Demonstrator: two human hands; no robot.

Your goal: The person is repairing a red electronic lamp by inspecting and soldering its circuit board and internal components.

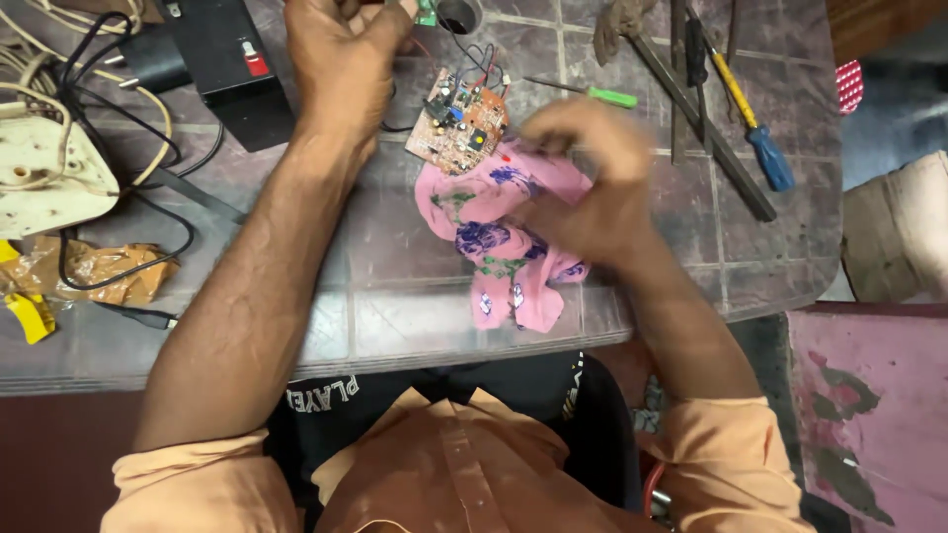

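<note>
My left hand (341,54) is at the far edge of the table, fingers closed around a small green part (427,12) at the top of the view. A brown circuit board (457,120) with wires lies just right of that hand. My right hand (588,183) is blurred and rests on a pink flowered cloth (504,242), fingers curled on its folds. Part of the cloth is hidden under that hand.
A black box (232,69) and tangled cables (99,109) lie far left, beside a white plastic casing (44,163) and crumpled brown wrapping (104,271). Screwdrivers, one with a green handle (602,96) and one blue (755,128), and metal bars (706,118) sit at the far right.
</note>
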